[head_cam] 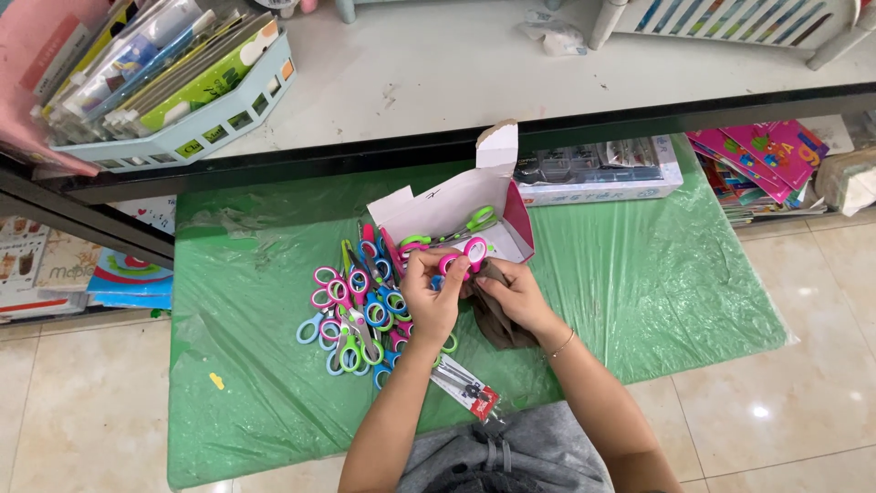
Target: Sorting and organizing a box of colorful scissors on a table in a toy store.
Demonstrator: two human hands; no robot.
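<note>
Pink-handled scissors (464,256), light, stiff and slick plastic best pinched at the loops, sit at the frame's centre, gripped by the left hand (429,297) while the right hand (511,294) clutches a brown cloth (497,319).

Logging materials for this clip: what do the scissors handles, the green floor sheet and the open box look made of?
Scissors handles: likely glossy plastic, in bright pink, blue and green moulded loops.
Green sheet: thin plastic film, wrinkled, with shiny glare patches.
Open box: cardboard, matte white inside, with a torn brown edge on its flap.
The brown piece under the right hand: unclear.
</note>
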